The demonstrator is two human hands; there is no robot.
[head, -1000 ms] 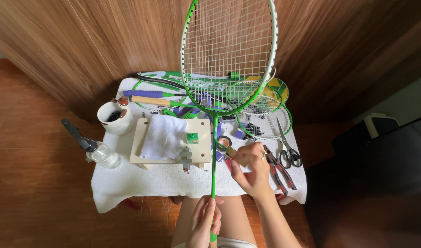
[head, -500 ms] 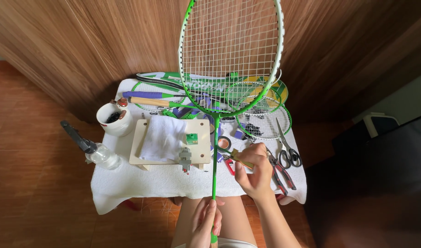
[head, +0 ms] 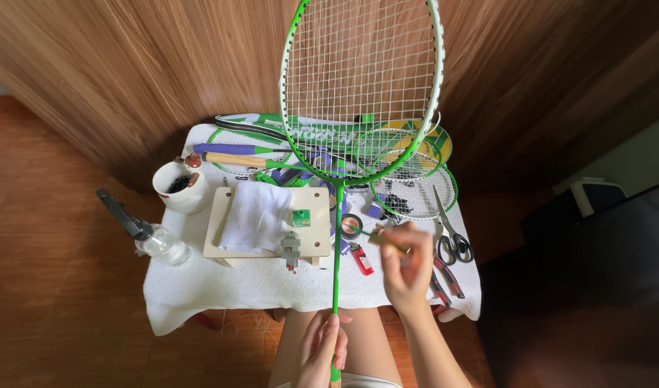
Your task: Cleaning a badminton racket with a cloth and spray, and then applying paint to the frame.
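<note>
Change: racket (head: 358,93) head sits slightly further right in view than half a second ago, and it is upright as before; right hand (head: 407,264) has lifted a little off the table and come nearer the shaft.
Meaning: the work looks to be moving from picking up a tool to bringing it to the racket's throat.
Left hand (head: 322,352): fingers closed round the green shaft low down, just above the lap, holding the racket upright.
Right hand: fingers pinched together on a thin tool (head: 369,233); its tip points left toward the shaft, near a tape roll (head: 351,225). Whether the tip touches either, I cannot tell.
Racket: rises from the lap past the table's near edge, strung head high against the wooden wall.
Table (head: 200,287): white cloth over it; spare rackets (head: 408,154) piled at the back.
Left side: white cup (head: 180,187), spray bottle (head: 146,233), wooden board (head: 222,215) with a folded towel (head: 256,215).
Right side: scissors (head: 450,233) and pliers (head: 444,276) just beside the right hand; red lighter (head: 360,257) near the shaft.
</note>
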